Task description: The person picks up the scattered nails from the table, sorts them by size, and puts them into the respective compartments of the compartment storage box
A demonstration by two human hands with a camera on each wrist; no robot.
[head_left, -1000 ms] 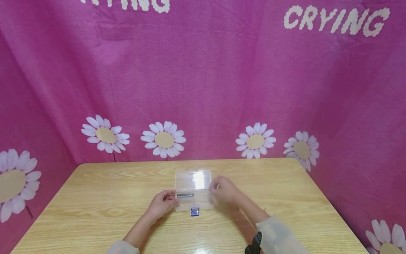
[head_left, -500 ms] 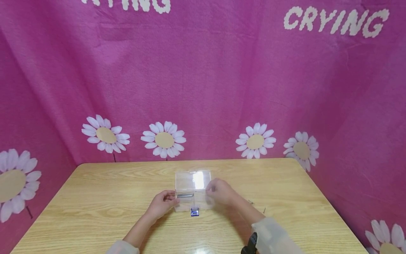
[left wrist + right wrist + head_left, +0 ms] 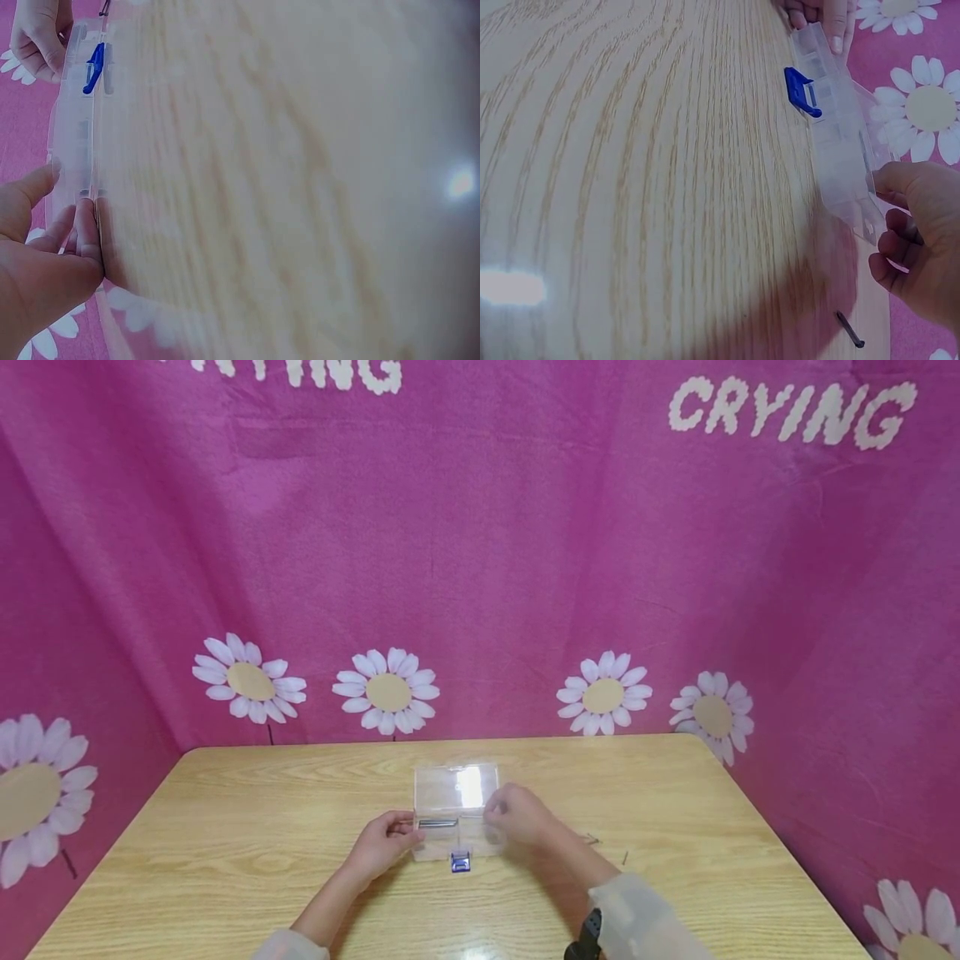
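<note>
- Backdrop: magenta fleece cloth [image 3: 480,568] with white daisies and "CRYING" lettering, hung behind and beside a light wood tabletop [image 3: 225,827].
- Landmark: clear plastic compartment box [image 3: 456,814], mid-tabletop, just in front of the person; lid open, standing up on the far side of the box.
- Blue latch [image 3: 460,861] on the box's near edge, facing the person.
- Dark metal rod-like part [image 3: 438,822] lies in a left compartment of the box.
- Left hand [image 3: 384,843] at the box's left end; grip narrow, thumb and fingers pinching the box's end wall, as the left wrist view shows [image 3: 52,247].
- Right hand [image 3: 521,814] at the box's right end, fingers curled over the right-side compartments and touching the box's edge; right wrist view [image 3: 919,225] shows curled fingers against the box corner. Cannot tell whether it pinches anything small.
- Small dark nail [image 3: 850,330] lies on the tabletop right of the box, near the right hand; another nail [image 3: 625,857] further right.
- Dark wrist strap [image 3: 588,935] under a pale sleeve [image 3: 645,918] on the right arm.
</note>
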